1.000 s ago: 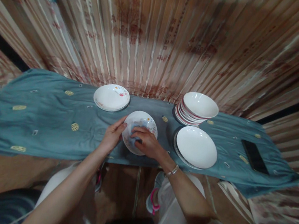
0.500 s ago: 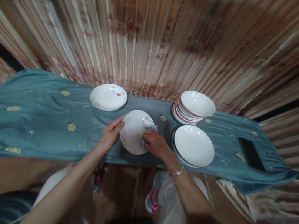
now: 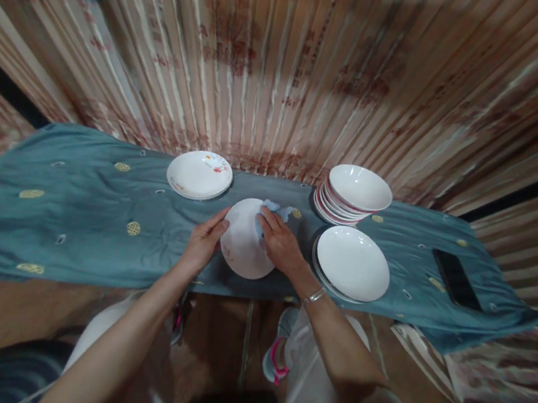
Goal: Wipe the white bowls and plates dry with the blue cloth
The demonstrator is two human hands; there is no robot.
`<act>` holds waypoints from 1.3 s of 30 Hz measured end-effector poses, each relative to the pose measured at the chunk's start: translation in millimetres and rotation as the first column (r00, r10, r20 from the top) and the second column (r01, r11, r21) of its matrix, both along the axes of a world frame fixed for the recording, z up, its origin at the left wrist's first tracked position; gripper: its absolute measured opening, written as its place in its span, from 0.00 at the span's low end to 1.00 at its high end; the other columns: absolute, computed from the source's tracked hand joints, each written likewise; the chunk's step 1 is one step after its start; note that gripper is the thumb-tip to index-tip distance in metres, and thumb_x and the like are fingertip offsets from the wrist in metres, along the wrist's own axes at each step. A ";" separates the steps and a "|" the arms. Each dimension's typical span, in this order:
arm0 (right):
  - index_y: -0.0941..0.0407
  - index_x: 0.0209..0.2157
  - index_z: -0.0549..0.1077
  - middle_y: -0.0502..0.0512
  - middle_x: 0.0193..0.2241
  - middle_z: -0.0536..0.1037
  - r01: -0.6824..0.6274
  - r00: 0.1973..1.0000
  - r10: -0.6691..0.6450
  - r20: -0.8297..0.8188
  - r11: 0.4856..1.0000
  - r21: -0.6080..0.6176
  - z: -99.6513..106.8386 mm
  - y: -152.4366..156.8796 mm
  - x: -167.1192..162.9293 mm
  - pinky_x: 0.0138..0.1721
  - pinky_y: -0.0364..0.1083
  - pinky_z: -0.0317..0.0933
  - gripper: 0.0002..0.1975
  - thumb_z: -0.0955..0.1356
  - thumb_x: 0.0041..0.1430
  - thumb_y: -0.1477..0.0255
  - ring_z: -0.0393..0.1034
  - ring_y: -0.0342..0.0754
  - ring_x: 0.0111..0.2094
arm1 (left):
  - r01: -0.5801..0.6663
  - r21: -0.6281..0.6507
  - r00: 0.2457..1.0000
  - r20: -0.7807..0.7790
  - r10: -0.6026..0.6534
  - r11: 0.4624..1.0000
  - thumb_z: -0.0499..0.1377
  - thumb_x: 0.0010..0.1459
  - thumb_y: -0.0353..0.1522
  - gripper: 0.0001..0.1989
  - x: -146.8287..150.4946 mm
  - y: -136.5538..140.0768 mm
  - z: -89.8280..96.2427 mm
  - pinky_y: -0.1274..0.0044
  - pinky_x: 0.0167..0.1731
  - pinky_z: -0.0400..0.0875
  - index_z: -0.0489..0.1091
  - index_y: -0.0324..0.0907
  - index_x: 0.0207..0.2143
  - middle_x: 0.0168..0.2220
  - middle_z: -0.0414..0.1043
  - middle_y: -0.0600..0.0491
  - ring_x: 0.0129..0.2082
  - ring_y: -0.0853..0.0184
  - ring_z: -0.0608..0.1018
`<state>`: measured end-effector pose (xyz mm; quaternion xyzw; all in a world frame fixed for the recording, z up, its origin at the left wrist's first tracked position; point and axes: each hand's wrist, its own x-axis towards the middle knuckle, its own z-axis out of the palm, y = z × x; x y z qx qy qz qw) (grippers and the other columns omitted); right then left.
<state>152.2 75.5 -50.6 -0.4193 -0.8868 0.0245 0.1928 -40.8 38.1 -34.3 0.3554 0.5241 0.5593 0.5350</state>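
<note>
A white plate (image 3: 241,251) with small printed flowers is in front of me, over the cloth-covered table. My left hand (image 3: 208,234) grips its left rim, thumb on top and fingers at the edge. On the plate's upper right side, my right hand (image 3: 279,238) presses a light blue cloth (image 3: 275,210) against the surface; part of the cloth sticks out past the rim. The hand and cloth hide that part of the plate. Behind it to the left lies a floral plate (image 3: 199,174), seemingly stacked on another.
Right of my hands stand a stack of plain white plates (image 3: 353,264) and, behind it, a stack of bowls (image 3: 359,188) with red bands. A black phone (image 3: 457,279) lies at the right on the green tablecloth (image 3: 88,222). A pleated curtain (image 3: 267,80) hangs behind.
My right hand has slid the blue cloth up toward the plate's far rim, and its fingers are straighter. The left hand keeps its hold on the plate. The view has shifted slightly.
</note>
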 end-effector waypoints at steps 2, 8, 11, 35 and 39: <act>0.64 0.54 0.66 0.67 0.60 0.62 0.040 0.998 -0.040 0.048 0.999 -0.007 0.9 -1.6 0.3 0.58 0.55 0.58 0.23 0.57 0.58 0.85 0.57 0.56 0.59 | 0.003 -0.010 1.000 0.000 -0.003 1.000 0.68 0.39 0.47 0.37 -0.1 -0.6 0.0 0.76 0.34 0.71 0.72 0.40 0.52 0.49 0.75 0.45 0.40 0.61 0.76; 0.62 0.50 0.70 0.64 0.54 0.69 0.144 0.963 -0.100 0.249 0.976 -0.165 8.6 -15.6 6.9 0.52 0.50 0.63 0.19 0.57 0.60 0.82 0.64 0.53 0.52 | 0.004 -0.020 1.000 -0.010 -0.004 1.000 0.67 0.39 0.49 0.37 0.6 -0.2 -0.9 0.74 0.36 0.73 0.72 0.41 0.51 0.48 0.76 0.46 0.41 0.59 0.77; 0.62 0.48 0.71 0.64 0.50 0.72 0.119 0.953 -0.033 0.302 0.955 -0.272 16.5 -24.5 11.1 0.52 0.49 0.61 0.18 0.60 0.58 0.81 0.66 0.53 0.51 | 0.005 0.011 1.000 -0.013 -0.005 1.000 0.67 0.40 0.49 0.35 1.4 0.5 -1.6 0.71 0.41 0.72 0.73 0.41 0.50 0.49 0.75 0.46 0.45 0.57 0.76; 0.59 0.38 0.73 0.57 0.43 0.76 -0.354 0.755 0.100 -0.649 0.894 -0.274 21.9 -34.4 -49.4 0.49 0.45 0.63 0.12 0.64 0.51 0.79 0.70 0.46 0.45 | 0.136 0.183 0.957 -0.277 -0.082 0.974 0.51 0.58 0.50 0.30 -5.3 2.1 -5.2 0.68 0.58 0.59 0.71 0.40 0.52 0.54 0.72 0.47 0.55 0.57 0.71; 0.58 0.43 0.72 0.59 0.49 0.73 -0.229 0.747 0.077 -0.661 0.962 -0.146 24.4 -28.6 -55.6 0.58 0.48 0.57 0.14 0.63 0.54 0.78 0.66 0.47 0.52 | 0.142 0.140 0.963 -0.249 -0.104 0.980 0.49 0.58 0.52 0.34 -4.3 -0.5 -3.8 0.67 0.57 0.61 0.69 0.37 0.55 0.54 0.71 0.45 0.55 0.57 0.71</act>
